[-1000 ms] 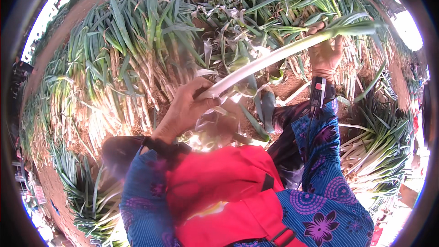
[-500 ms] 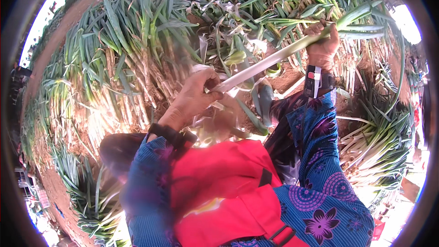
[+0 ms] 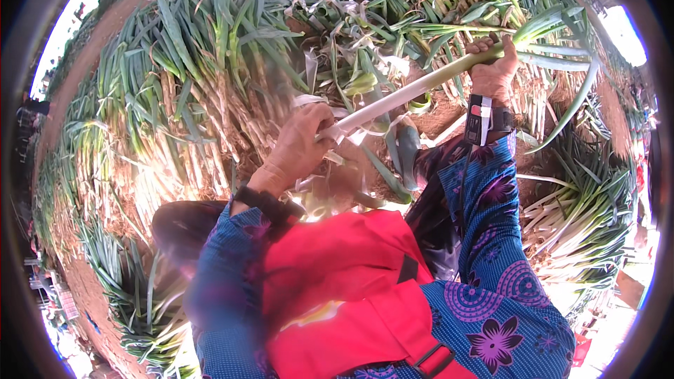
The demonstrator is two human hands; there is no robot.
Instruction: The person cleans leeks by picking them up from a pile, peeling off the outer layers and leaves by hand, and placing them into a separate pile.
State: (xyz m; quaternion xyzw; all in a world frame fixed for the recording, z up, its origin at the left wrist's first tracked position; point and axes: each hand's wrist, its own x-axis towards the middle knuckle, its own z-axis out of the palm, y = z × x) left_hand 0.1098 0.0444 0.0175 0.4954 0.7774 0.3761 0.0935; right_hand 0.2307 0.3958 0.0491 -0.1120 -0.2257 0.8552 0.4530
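Note:
A long green onion (image 3: 407,92) slants across in front of me, its white end low on the left and its green leaves high on the right. My left hand (image 3: 300,142) is closed at the white end, fingers pinched around its tip; the root itself is hidden. Higher up, my right hand (image 3: 493,67) wraps around the stalk where white turns green. Beyond that grip the leaves fan out, one long leaf bending down to the right. Peeled leaves and pale skins (image 3: 361,84) lie on the soil beneath the stalk.
A dense row of green onions (image 3: 203,63) with dry, earthy stalks lies on the left and ahead. More green onions (image 3: 583,217) with white stems are piled at the right, and another bundle (image 3: 144,302) at the lower left. Bare soil (image 3: 439,119) shows between the piles.
The stalk's white end and my left hand have shifted slightly left. My right hand has barely moved. One long leaf beyond it now swings further in, curving downward.

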